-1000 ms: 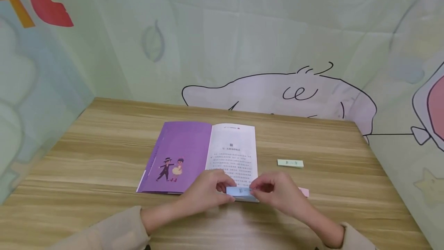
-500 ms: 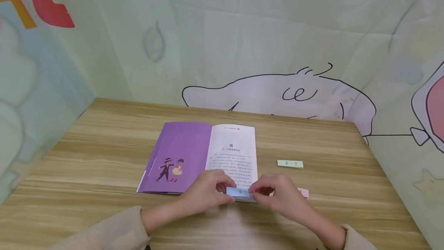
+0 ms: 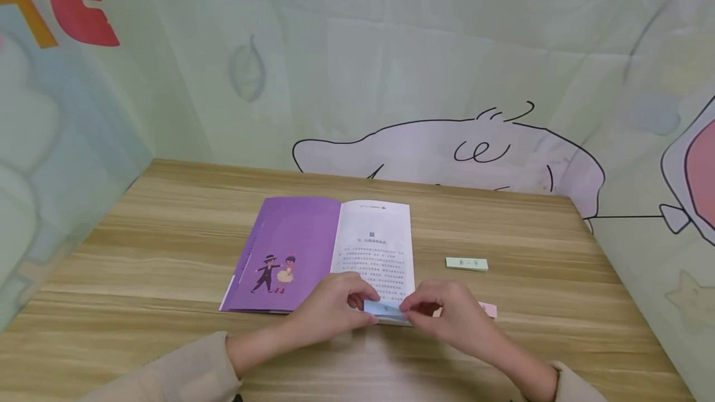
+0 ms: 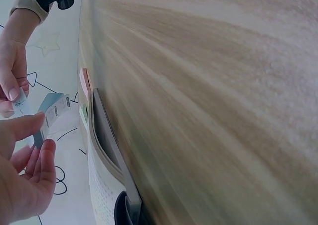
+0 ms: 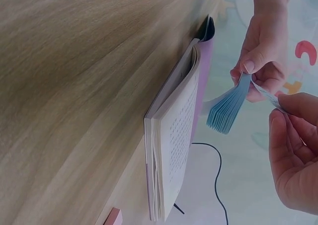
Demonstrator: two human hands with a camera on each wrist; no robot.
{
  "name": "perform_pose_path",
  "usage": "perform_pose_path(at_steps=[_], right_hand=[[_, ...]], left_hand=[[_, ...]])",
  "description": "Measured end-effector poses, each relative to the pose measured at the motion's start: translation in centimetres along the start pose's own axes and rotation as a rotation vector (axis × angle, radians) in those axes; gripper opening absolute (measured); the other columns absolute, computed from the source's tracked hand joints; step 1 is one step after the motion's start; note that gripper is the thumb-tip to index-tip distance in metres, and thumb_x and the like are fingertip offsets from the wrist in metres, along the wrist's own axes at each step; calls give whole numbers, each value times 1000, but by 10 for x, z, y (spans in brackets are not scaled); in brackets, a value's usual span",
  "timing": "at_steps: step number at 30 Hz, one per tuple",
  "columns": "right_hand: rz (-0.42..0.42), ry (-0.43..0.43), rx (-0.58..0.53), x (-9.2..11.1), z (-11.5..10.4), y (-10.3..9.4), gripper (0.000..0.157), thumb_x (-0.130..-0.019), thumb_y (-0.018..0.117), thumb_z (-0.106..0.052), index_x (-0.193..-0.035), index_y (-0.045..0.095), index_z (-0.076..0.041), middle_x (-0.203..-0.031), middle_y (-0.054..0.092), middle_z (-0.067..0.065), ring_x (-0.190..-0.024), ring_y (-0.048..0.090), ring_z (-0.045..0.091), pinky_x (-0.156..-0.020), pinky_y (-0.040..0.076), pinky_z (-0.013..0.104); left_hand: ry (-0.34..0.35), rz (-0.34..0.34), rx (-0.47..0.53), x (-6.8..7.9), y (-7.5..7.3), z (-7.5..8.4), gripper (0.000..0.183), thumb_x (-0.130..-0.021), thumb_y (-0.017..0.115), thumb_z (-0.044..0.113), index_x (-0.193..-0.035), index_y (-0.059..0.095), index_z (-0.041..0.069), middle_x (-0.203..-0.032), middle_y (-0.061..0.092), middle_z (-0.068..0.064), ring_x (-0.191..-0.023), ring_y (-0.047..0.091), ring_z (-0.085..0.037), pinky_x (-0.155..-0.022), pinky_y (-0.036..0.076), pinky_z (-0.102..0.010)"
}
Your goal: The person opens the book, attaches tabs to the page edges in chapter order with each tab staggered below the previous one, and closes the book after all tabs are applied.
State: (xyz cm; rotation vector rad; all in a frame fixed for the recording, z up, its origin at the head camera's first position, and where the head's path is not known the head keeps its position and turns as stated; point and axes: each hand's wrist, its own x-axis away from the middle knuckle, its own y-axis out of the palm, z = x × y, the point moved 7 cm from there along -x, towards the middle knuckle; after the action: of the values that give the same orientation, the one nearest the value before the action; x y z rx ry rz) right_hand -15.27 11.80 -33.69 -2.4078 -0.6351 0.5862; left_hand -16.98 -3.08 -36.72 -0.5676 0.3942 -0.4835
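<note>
"Pad of blue sticky notes (image 3: 382, 309): where have you got it?"

"Up over the foot of the right-hand page (image 3: 373, 247) of the open book (image 3: 298, 222). From my right wrist it looks lifted clear of the paper"

"And the fingers?"

"Those of my left hand (image 3: 329, 306) pinch the pad's left end. On my right hand (image 3: 447, 306), thumb and fingertip grip one lifted sheet (image 5: 266, 93) by its free end"

"So which step is that?"

"Peeling, I'd say: the sheet stands away from the pad, but the two seem to meet at my left thumb, so I judge it not yet off"

"What does the next move call for?"

"Probably a firm hold on the left and a gentle, even pull on the right, so the sheet neither tears nor brings a second one along"

"Which way does the pad point?"

"Its long axis runs left to right, close to parallel with the page's lower edge. The gathered end is at my left hand; the loose ends fan out rightward and sag towards the table (image 3: 167, 253)"

"Any others about?"

"A green pad (image 3: 466, 263) on the table right of the book, lying nearly the same way, and a pink pad (image 3: 490, 309) partly hidden behind my right hand"
</note>
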Motion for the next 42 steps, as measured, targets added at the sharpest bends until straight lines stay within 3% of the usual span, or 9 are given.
perform_pose_path(at_steps=[14, 22, 27, 30, 34, 42], right_hand=[[15, -34, -28, 3, -1, -2, 13, -77, 71, 2, -82, 71, -10, -74, 62, -9, -64, 56, 2, -56, 53, 22], [49, 114, -96, 2, 11, -18, 7, -80, 73, -7, -84, 73, -13, -78, 65, -6, -67, 59, 9, -60, 54, 25], [75, 175, -187, -1, 19, -26, 7, -79, 73, -9, -86, 73, -7, -81, 69, 2, -67, 60, 11, -60, 55, 27], [91, 256, -238, -2, 26, -30, 12, -79, 74, -12, -87, 72, -3, -81, 69, 5, -65, 59, 11, -56, 52, 25], [122, 349, -330, -3, 37, -34, 18, -79, 74, -10, -89, 70, 4, -76, 67, 6, -61, 57, 12, -53, 49, 24], [185, 503, -468, -6, 65, -40, 27, -80, 71, -6, -97, 63, 13, -76, 65, 3, -66, 58, 16, -63, 52, 27]], left_hand=[[-16, 4, 14, 2, -1, -3, 22, -68, 80, 4, -88, 71, 5, -75, 58, 7, -68, 54, -5, -62, 50, -20], [-37, -8, -1, 2, 0, -4, 18, -67, 80, 7, -82, 69, 7, -72, 54, 8, -67, 52, -4, -61, 48, -19], [8, -53, -4, 6, 6, -4, 18, -69, 81, 9, -81, 67, 8, -75, 58, 7, -68, 53, -2, -63, 49, -17], [36, -90, -30, 9, 13, -5, 21, -69, 81, 9, -86, 69, 7, -75, 59, 7, -68, 52, 1, -63, 48, -15], [53, -146, -115, 13, 20, -7, 22, -68, 81, 10, -87, 70, 7, -72, 56, 8, -65, 48, 3, -60, 44, -12], [106, -251, -328, 17, 27, -6, 22, -70, 80, 17, -89, 71, 9, -73, 53, 9, -64, 43, 2, -59, 38, -12]])
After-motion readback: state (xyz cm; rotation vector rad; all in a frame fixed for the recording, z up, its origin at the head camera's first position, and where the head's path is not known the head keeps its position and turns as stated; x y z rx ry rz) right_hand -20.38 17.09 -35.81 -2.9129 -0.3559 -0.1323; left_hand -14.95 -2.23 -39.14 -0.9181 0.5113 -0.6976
